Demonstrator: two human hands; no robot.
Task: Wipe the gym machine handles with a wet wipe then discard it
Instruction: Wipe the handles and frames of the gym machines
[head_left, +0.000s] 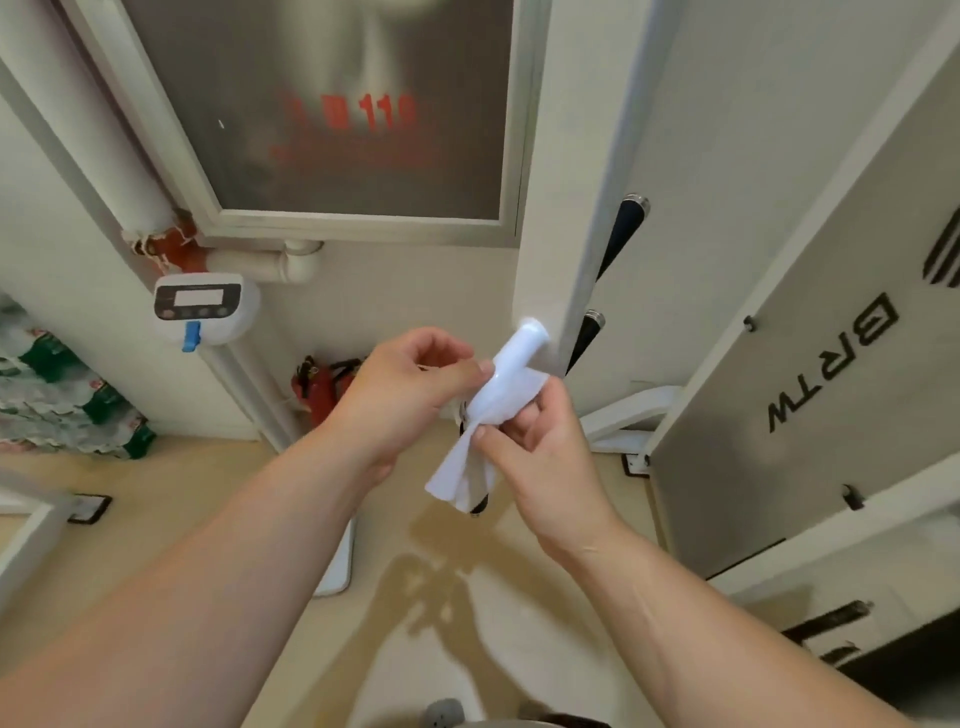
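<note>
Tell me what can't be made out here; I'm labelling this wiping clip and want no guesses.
1. Handle: head view, wrapped by the wet wipe and covered by the left hand and right hand; only its dark tip shows.
2. Red lettering on the glass door: blurred, only 119 reads.
3. Fire extinguisher: partly behind the left hand.
4. Wall meter screen: too small to read.

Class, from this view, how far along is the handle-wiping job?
Done: nothing visibly finished. In hand: left hand and right hand pinch the white wet wipe wrapped round one black machine handle. Left: two black chrome-capped handles behind carry no wipe; the wipe is not yet discarded.
</note>
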